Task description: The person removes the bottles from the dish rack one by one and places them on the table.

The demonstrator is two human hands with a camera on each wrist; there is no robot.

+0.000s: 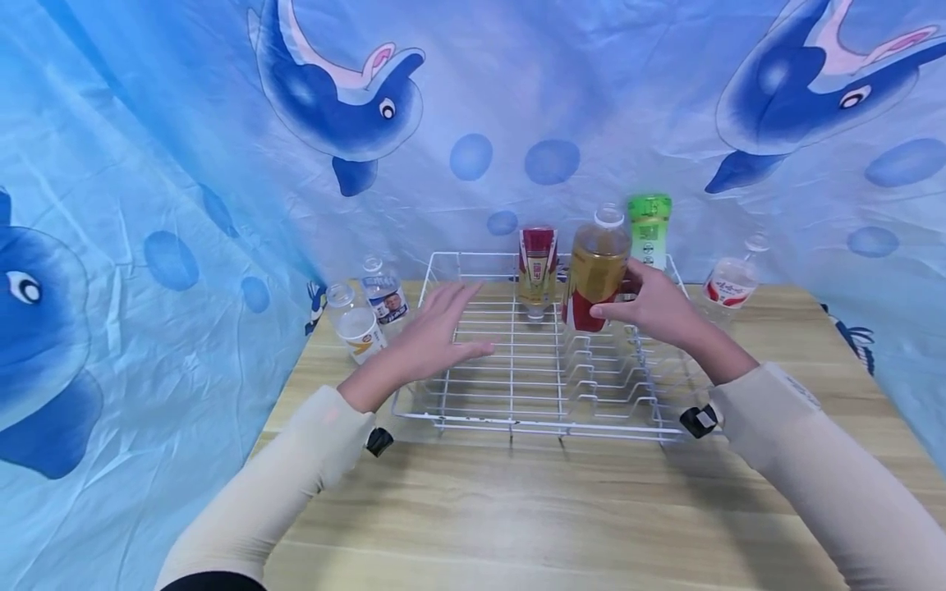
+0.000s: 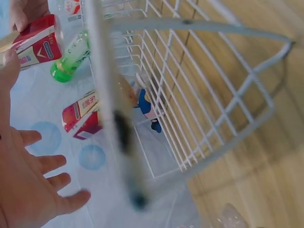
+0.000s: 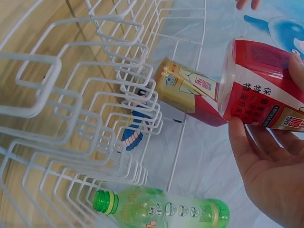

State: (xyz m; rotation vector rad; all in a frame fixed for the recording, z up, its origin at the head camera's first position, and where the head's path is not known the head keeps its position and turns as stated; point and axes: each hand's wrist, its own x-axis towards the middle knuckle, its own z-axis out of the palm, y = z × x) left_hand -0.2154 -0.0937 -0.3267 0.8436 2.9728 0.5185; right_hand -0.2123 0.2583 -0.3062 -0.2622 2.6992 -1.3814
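Under both hands runs a wood-grained bench [image 1: 517, 509], and on it, between and below them, sits a white wire rack [image 1: 517, 424]. From here the left hand [image 1: 436, 336] is spread, fingers loosely straight. The right hand [image 1: 654, 308] grips a plastic bottle [image 1: 597, 267] upright above the rack: amber upper body, clear narrow neck, red lower part printed with dark Chinese characters. A green bottle [image 1: 650, 217] stands neck-down behind the right hand; a smaller-looking red-and-gold bottle [image 1: 537, 275] stands neck-down between the hands.
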